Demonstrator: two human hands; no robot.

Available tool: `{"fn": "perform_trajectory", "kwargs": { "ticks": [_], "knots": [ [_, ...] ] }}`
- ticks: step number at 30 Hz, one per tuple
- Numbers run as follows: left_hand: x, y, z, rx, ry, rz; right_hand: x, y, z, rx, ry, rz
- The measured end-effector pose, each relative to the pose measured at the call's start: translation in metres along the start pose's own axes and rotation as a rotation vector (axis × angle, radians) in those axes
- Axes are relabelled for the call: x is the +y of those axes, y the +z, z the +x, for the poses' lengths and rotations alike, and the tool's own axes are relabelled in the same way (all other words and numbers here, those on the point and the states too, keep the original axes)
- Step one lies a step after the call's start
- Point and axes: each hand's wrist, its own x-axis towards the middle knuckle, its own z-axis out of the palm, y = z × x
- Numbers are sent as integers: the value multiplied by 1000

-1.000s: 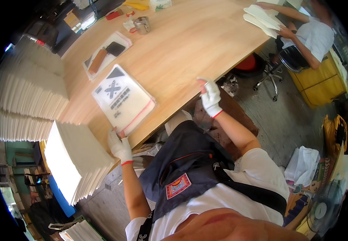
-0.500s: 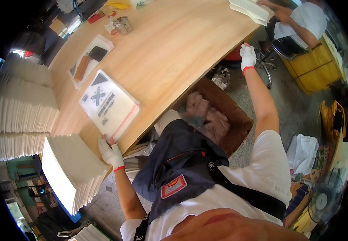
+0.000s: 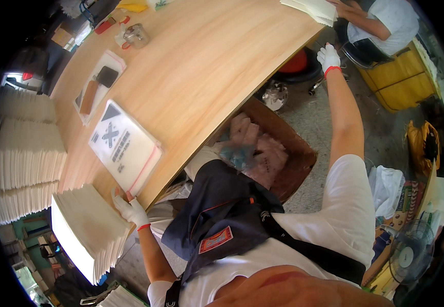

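Note:
My left hand (image 3: 131, 210), in a white glove with bare fingertips and a red cuff, rests at the near corner of a stack of clear printed plastic bags (image 3: 124, 148). Its fingers are apart, touching the bags' edge beside a thick stack of white paper (image 3: 86, 212). My right hand (image 3: 328, 59), gloved the same way, is stretched out past the table's right edge. Its fingers are loosely bent and partly apart, with nothing visible in them. Farther up the wooden table (image 3: 196, 77) lies another pile of bags (image 3: 113, 64), bearing a brown block (image 3: 89, 97) and a black pad (image 3: 107, 77).
Tall paper stacks (image 3: 25, 148) line the left side. A metal pot (image 3: 136, 36) stands at the back. Below the table's edge is a brown box (image 3: 299, 153) holding pinkish plastic. A seated person (image 3: 386, 23) handles paper at the far right. A fan (image 3: 409, 253) stands at lower right.
My view has shifted, so the table and bags appear farther left and lower. My right arm has stretched a little farther out; my left hand stays at the bags' corner.

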Motion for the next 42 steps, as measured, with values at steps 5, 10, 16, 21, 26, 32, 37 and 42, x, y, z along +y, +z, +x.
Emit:
{"fn": "perform_trajectory", "kwargs": {
  "ticks": [5, 10, 16, 21, 26, 32, 37, 42],
  "knots": [
    [10, 0, 3, -14, -33, -6, -7, -10, 35, 31, 24, -23],
    [11, 1, 1, -27, -60, -36, -9, 23, 9, -179, 27, -128],
    [15, 1, 2, -40, -54, -61, 28, 58, -52, -473, 203, -129],
    [7, 5, 2, -40, -49, -100, 52, 92, -147, -451, 169, -22],
    [14, 2, 4, -28, -28, -41, 66, 107, -216, -371, 186, 46],
    [8, 3, 2, -16, -13, -49, 64, 102, -268, -337, 188, 16],
    [11, 0, 2, -8, -19, -66, 73, 84, -273, -458, 273, 36],
    [5, -3, 0, 21, 29, -62, 44, 63, -283, -255, -10, -300]
  ]
}}
